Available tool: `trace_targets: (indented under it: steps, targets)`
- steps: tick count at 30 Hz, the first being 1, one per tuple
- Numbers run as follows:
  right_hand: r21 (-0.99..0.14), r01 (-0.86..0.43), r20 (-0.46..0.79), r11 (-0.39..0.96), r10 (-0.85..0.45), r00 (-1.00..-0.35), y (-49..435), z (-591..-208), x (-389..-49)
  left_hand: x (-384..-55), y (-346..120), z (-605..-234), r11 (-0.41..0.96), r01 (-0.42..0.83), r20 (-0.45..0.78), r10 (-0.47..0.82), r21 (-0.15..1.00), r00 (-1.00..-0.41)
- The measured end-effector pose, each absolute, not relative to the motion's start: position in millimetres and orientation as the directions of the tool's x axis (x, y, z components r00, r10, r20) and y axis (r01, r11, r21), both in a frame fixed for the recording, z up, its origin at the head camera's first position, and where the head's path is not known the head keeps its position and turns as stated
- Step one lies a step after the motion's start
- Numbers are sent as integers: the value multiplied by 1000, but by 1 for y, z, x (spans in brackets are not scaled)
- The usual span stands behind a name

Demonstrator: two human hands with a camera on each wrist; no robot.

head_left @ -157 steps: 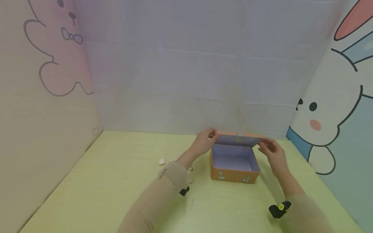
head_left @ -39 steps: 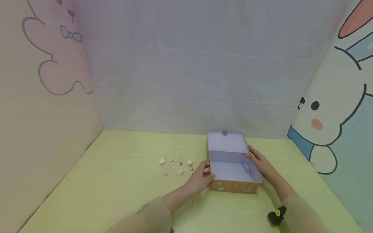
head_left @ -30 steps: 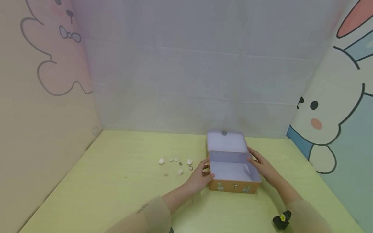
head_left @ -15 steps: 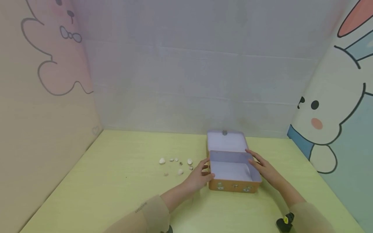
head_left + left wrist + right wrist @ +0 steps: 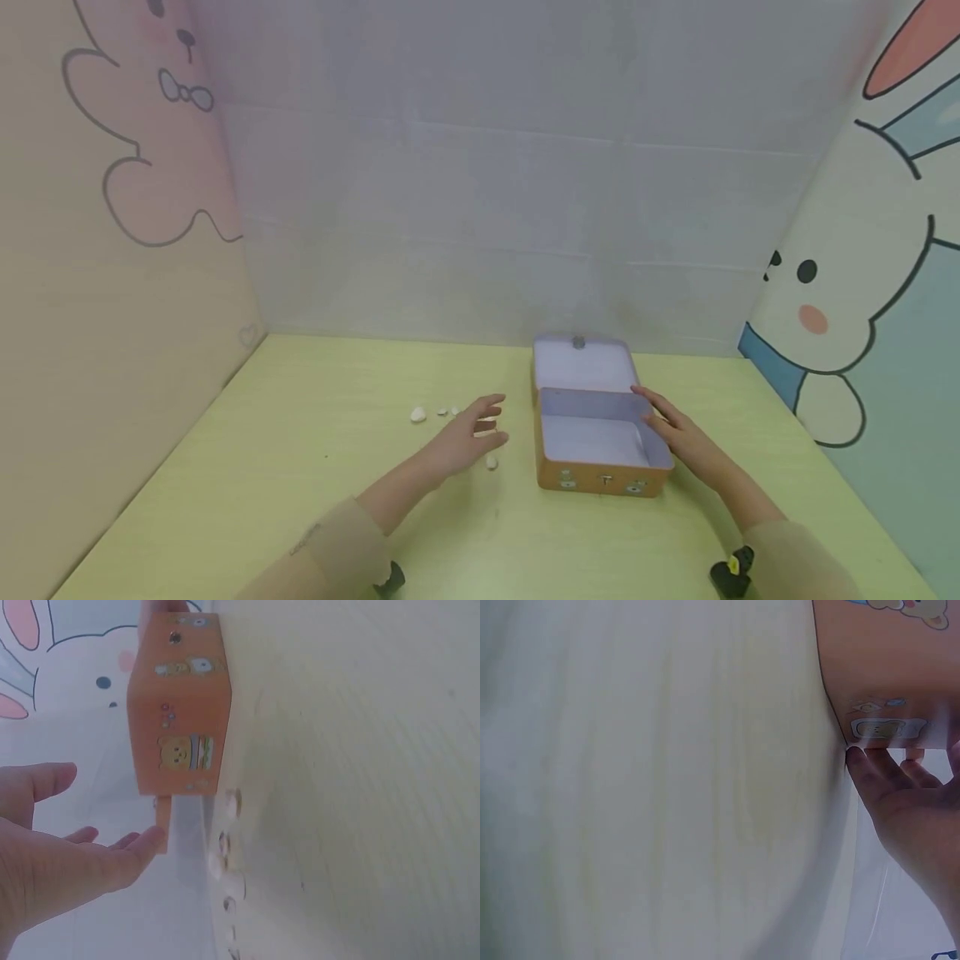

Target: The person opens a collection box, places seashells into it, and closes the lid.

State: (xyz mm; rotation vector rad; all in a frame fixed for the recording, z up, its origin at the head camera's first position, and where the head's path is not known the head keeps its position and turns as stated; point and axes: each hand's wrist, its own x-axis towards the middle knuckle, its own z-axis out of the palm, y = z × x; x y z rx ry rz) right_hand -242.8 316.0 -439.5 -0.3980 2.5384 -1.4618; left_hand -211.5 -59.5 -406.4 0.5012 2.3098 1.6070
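An orange suitcase-shaped tin box (image 5: 600,480) stands with its lid (image 5: 585,364) laid back, showing a pale lilac inside. My right hand (image 5: 686,442) holds the box at its right rear corner. In the right wrist view the fingertips (image 5: 859,761) lie along the box's back edge. To the left of the box, apart from it, my left hand (image 5: 459,443) hovers with fingers spread and nothing in them. Below and beyond it are several small pale shells (image 5: 417,414), partly hidden by the hand. One shell (image 5: 492,462) shows just under the thumb.
The pale yellow table (image 5: 300,517) meets a whitish back sheet (image 5: 420,250) close behind the lid. Side panels with a pink cartoon figure and a white rabbit (image 5: 825,292) bound it left and right. Black wrist cameras (image 5: 731,575) hang under both sleeves.
Since the oldest frame the lid has swung fully back and the box sits slightly nearer. In the last half second my left hand let go of the box's left side and moved left over the shells.
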Motion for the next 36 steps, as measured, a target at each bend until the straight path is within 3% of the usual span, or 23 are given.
trace_targets:
  steps: [10,21,36]
  targets:
    - [-880,-172,5,443,-354,-935,318,-432,-243,-218,-107,-394,418,231,30,434,879,-900]
    - [-874,-209,64,439,-321,-945,315,-440,-244,-229,-147,-399,581,479,172,503,658,-847]
    - [-858,-223,78,462,-312,-947,312,-441,-244,-246,-162,-425,666,505,15,597,549,-802]
